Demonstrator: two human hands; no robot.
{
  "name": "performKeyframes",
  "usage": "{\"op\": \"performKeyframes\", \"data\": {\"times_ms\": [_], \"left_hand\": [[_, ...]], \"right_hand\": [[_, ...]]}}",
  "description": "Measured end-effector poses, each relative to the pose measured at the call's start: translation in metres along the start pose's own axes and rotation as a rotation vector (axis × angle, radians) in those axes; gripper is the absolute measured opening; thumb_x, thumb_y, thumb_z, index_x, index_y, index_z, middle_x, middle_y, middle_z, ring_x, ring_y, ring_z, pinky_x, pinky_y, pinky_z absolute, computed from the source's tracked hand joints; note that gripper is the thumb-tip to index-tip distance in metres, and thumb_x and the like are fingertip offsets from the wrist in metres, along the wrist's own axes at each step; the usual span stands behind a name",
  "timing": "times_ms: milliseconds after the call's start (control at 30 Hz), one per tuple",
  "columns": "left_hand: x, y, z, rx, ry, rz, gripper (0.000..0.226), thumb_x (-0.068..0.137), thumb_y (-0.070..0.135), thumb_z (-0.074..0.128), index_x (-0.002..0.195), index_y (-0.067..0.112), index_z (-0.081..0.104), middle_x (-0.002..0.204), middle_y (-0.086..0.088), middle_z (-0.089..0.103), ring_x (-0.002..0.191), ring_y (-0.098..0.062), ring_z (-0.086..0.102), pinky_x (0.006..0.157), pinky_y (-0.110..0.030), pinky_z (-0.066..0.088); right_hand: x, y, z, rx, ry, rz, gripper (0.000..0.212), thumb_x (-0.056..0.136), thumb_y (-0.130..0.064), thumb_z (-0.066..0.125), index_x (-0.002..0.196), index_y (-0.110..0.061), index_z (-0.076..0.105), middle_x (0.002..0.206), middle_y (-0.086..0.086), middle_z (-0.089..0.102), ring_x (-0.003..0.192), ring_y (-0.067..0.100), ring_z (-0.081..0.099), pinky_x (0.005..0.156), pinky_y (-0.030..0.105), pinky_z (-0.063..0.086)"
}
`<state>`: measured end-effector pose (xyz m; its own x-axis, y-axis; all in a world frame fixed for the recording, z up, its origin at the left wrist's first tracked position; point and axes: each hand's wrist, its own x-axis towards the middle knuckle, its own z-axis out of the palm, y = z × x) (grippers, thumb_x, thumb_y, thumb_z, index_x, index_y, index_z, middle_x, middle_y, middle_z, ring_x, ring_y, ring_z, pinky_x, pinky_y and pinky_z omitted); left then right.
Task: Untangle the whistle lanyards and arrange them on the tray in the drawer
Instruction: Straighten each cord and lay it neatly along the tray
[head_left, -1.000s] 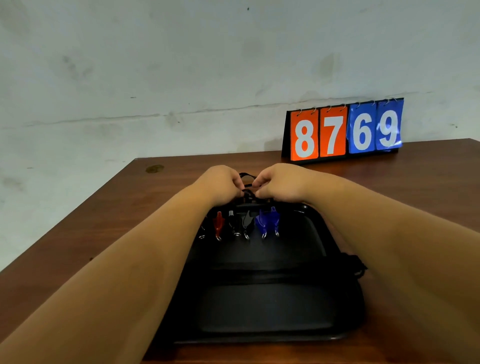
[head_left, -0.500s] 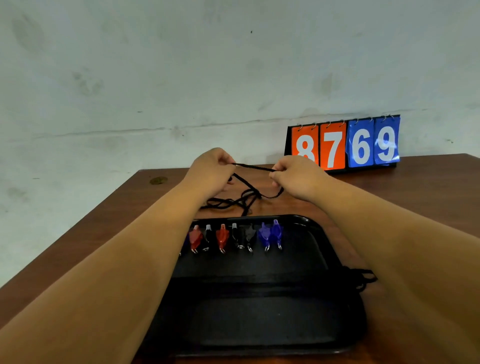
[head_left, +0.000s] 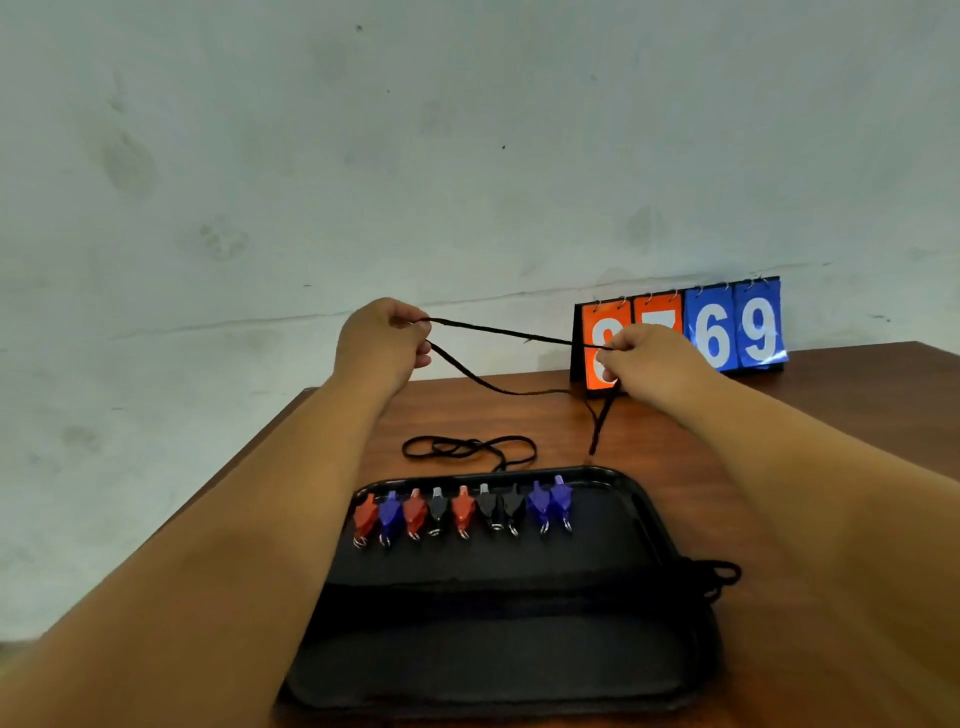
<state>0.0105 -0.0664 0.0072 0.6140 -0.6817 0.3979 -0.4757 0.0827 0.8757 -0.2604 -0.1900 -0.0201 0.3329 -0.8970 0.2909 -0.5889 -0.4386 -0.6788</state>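
My left hand (head_left: 382, 340) and my right hand (head_left: 647, 364) are raised above the table, and each pinches one black lanyard (head_left: 511, 333) stretched between them. A second strand sags below and the lanyard's end hangs down from my right hand toward the table. Another black lanyard (head_left: 467, 448) lies tangled in loops on the table behind the black tray (head_left: 652, 519). Along the tray's far edge lies a row of several whistles (head_left: 462, 512) in red, blue and black.
A flip scoreboard (head_left: 727, 332) reading 8769 stands at the back right of the brown wooden table (head_left: 831, 410), against the wall. More black cord (head_left: 719, 577) bunches at the tray's right side. The table's left edge runs diagonally close to my left arm.
Both hands rose from the tray's far edge and moved apart, drawing one lanyard taut out of the tangle. The remaining loops now lie on the table behind the tray.
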Motion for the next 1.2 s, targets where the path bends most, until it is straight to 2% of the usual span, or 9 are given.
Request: {"op": "performKeyframes", "data": {"times_ms": [100, 200, 333, 433, 567, 700, 800, 933, 1200], "left_hand": [[-0.003, -0.003, -0.012, -0.028, 0.045, -0.045, 0.008, 0.104, 0.006, 0.067, 0.108, 0.009, 0.074, 0.097, -0.010, 0.074, 0.081, -0.019, 0.074, 0.081, -0.033, 0.066], [-0.007, -0.006, -0.021, -0.025, 0.072, -0.083, 0.011, 0.104, 0.009, 0.067, 0.112, 0.010, 0.075, 0.103, -0.011, 0.076, 0.089, -0.021, 0.077, 0.073, -0.030, 0.062], [-0.015, -0.004, -0.023, -0.013, 0.068, -0.071, 0.010, 0.102, 0.007, 0.070, 0.109, 0.011, 0.076, 0.106, -0.013, 0.076, 0.088, -0.021, 0.075, 0.091, -0.037, 0.065], [-0.026, 0.013, -0.022, 0.019, 0.005, 0.019, 0.014, 0.100, 0.010, 0.072, 0.111, 0.016, 0.079, 0.105, -0.001, 0.078, 0.087, -0.017, 0.075, 0.088, -0.030, 0.064], [-0.046, 0.058, -0.011, -0.016, -0.143, 0.156, 0.019, 0.096, 0.010, 0.078, 0.112, 0.020, 0.081, 0.104, 0.003, 0.078, 0.090, -0.014, 0.076, 0.074, -0.013, 0.058], [-0.064, 0.105, 0.001, -0.006, -0.260, 0.225, 0.021, 0.093, 0.012, 0.081, 0.110, 0.025, 0.081, 0.107, 0.002, 0.079, 0.087, -0.011, 0.078, 0.089, -0.028, 0.064], [-0.076, 0.134, -0.003, -0.012, -0.286, 0.276, 0.023, 0.093, 0.012, 0.081, 0.111, 0.025, 0.080, 0.106, 0.004, 0.079, 0.093, -0.018, 0.078, 0.092, -0.034, 0.064], [-0.090, 0.161, -0.016, 0.008, -0.259, 0.319, 0.023, 0.094, 0.012, 0.079, 0.112, 0.026, 0.079, 0.104, 0.006, 0.078, 0.091, -0.019, 0.077, 0.084, -0.028, 0.062], [-0.109, 0.195, -0.052, -0.203, -0.149, 0.309, 0.022, 0.093, 0.011, 0.078, 0.111, 0.023, 0.080, 0.099, 0.007, 0.076, 0.091, -0.009, 0.072, 0.082, -0.029, 0.062]], "right_hand": [[-0.006, 0.010, -0.007, -0.031, 0.020, 0.044, 0.018, 0.108, -0.029, 0.061, 0.103, -0.016, 0.072, 0.100, 0.002, 0.076, 0.090, 0.018, 0.068, 0.073, 0.034, 0.051], [-0.013, 0.017, -0.015, -0.050, 0.010, 0.076, 0.019, 0.108, -0.029, 0.062, 0.107, -0.014, 0.073, 0.105, 0.004, 0.073, 0.092, 0.018, 0.065, 0.079, 0.033, 0.046], [-0.023, 0.022, -0.027, -0.046, -0.021, 0.067, 0.018, 0.106, -0.028, 0.065, 0.107, -0.015, 0.077, 0.114, 0.005, 0.073, 0.104, 0.020, 0.064, 0.085, 0.034, 0.046], [-0.037, 0.017, -0.035, 0.003, -0.119, 0.062, 0.014, 0.102, -0.024, 0.072, 0.112, -0.018, 0.078, 0.119, -0.001, 0.070, 0.114, 0.016, 0.061, 0.089, 0.030, 0.043], [-0.059, -0.014, -0.046, 0.013, -0.232, -0.028, 0.043, 0.096, -0.038, 0.078, 0.136, -0.028, 0.068, 0.137, -0.006, 0.064, 0.125, 0.015, 0.058, 0.096, 0.028, 0.044], [-0.074, -0.067, -0.053, 0.139, -0.269, -0.120, 0.062, 0.091, -0.049, 0.081, 0.146, -0.034, 0.057, 0.133, -0.014, 0.065, 0.114, 0.004, 0.062, 0.080, 0.020, 0.045], [-0.083, -0.098, -0.060, 0.246, -0.170, -0.188, 0.055, 0.093, -0.044, 0.080, 0.143, -0.032, 0.061, 0.126, -0.014, 0.069, 0.106, -0.003, 0.063, 0.076, 0.018, 0.044], [-0.094, -0.119, -0.082, 0.352, -0.021, -0.202, 0.016, 0.097, -0.036, 0.075, 0.110, -0.027, 0.079, 0.102, -0.009, 0.078, 0.096, 0.010, 0.071, 0.071, 0.025, 0.047], [-0.124, -0.155, -0.125, 0.553, 0.007, -0.153, 0.014, 0.101, -0.028, 0.071, 0.110, -0.020, 0.078, 0.092, -0.007, 0.083, 0.091, 0.016, 0.075, 0.080, 0.034, 0.059]]}}
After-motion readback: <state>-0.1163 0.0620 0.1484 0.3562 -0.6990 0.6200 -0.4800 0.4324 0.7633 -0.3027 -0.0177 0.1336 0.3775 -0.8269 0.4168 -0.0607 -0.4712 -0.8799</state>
